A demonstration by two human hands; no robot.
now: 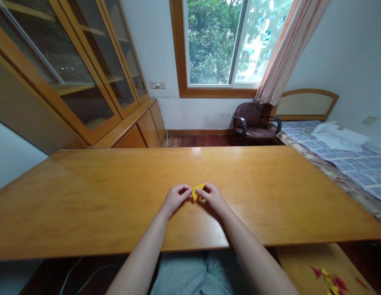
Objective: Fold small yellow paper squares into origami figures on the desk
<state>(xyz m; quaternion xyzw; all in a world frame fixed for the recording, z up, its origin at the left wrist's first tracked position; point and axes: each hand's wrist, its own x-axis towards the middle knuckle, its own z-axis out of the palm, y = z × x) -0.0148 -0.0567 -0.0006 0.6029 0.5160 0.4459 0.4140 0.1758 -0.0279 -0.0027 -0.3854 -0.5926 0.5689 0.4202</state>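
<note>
Upper left: glass-fronted cabinet, shelf contents hard to make out. Wooden table across middle. Centre: left hand and right hand pinching folded yellow paper between them. Upper centre: window. Right: chair, bed. Lower right: red and yellow pieces.

Left hand and right hand holding yellow paper, wooden table, window beyond

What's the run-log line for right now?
left hand: at left corner of folded yellow paper; right hand: pinching its right side; wooden table: underneath; red and yellow paper pieces: lower right
</note>
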